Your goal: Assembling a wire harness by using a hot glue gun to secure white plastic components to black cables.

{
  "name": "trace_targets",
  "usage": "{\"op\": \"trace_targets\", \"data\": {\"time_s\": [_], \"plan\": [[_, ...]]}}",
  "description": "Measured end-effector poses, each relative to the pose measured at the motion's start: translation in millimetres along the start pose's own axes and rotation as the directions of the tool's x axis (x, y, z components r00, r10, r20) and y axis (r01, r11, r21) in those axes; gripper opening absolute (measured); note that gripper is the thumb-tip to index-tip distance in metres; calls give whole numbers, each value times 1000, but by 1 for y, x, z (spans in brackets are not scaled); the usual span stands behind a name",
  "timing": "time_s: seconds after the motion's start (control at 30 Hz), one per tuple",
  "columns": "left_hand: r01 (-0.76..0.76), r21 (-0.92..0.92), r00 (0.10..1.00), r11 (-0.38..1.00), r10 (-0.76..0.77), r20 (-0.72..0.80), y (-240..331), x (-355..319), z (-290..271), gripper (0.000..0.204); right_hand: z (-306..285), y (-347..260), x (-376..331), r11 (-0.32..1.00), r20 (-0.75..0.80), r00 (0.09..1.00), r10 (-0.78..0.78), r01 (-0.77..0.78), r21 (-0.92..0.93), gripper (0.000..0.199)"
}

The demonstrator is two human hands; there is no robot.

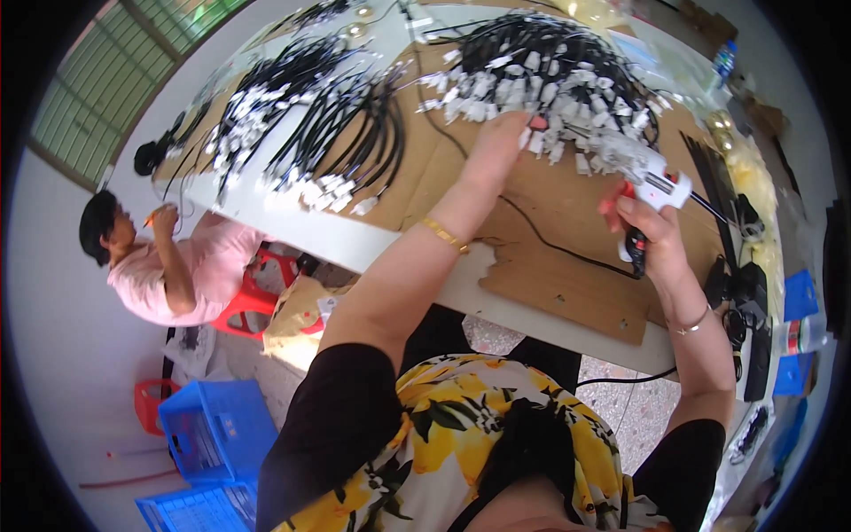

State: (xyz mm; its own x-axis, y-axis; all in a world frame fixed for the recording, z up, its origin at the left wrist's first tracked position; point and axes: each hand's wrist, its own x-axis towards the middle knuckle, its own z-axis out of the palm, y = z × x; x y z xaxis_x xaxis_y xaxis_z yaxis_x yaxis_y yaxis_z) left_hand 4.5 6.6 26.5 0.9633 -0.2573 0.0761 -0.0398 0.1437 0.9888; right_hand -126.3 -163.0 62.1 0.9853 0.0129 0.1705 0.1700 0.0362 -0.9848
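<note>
This is a small assembly workshop: a long white worktable padded with cardboard sheets carries heaps of black cables with white tags, blue plastic crates stand on the speckled floor, and a co-worker sits at the table's far end.

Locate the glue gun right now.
Head view, right of centre: the glue gun is gripped in the right hand, over the cardboard sheet, its nozzle against the pile of black cables with white connectors that the left hand touches.
</note>
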Motion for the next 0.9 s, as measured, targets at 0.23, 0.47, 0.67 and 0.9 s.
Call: {"op": "trace_targets", "data": {"time_s": [0.23, 0.47, 0.67, 0.9], "plan": [[122, -172, 990, 978, -108, 86, 3, -19, -5, 21, -12, -2, 18, 1000, 42, 999, 5, -4, -19, 23], [58, -69, 992, 996, -50, 116, 0, -19, -12, 21, -13, 17, 23, 997, 62, 998, 32, -36, 67, 19], [12, -96, 987, 995, 4, 163, -11, -20, -18, 26, -17, 18, 20, 992, 78, 994, 82, -88, 89, 17], [136, -237, 972, 962, -83, 220, -9, -25, -9, 31, -19, 21, 22, 995, 50, 998, 44, -48, 86, 17]]}}
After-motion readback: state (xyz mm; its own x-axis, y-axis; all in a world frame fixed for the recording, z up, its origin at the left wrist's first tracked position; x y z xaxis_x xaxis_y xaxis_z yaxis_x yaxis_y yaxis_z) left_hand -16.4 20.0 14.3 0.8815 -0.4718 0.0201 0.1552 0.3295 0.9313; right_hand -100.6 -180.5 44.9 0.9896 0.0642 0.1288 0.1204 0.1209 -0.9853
